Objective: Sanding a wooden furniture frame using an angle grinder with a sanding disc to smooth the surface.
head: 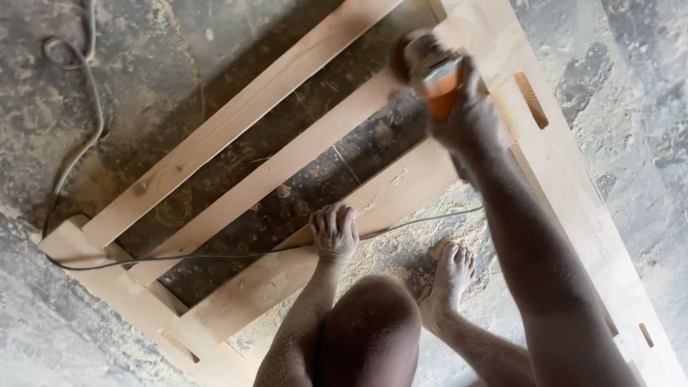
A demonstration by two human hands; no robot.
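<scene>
Right hand (pixel 467 115) grips the seemingly orange sander (pixel 430 72).

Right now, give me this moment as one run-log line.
right hand: grips orange sander on middle slat | left hand: braces near slat, over power cord | foot: on sawdust floor

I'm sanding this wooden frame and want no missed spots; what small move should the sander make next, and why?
Probably ease the orange sander in the right hand down the middle slat, since it sits at that slat's top end, while the left hand braces the nearest slat.
</scene>
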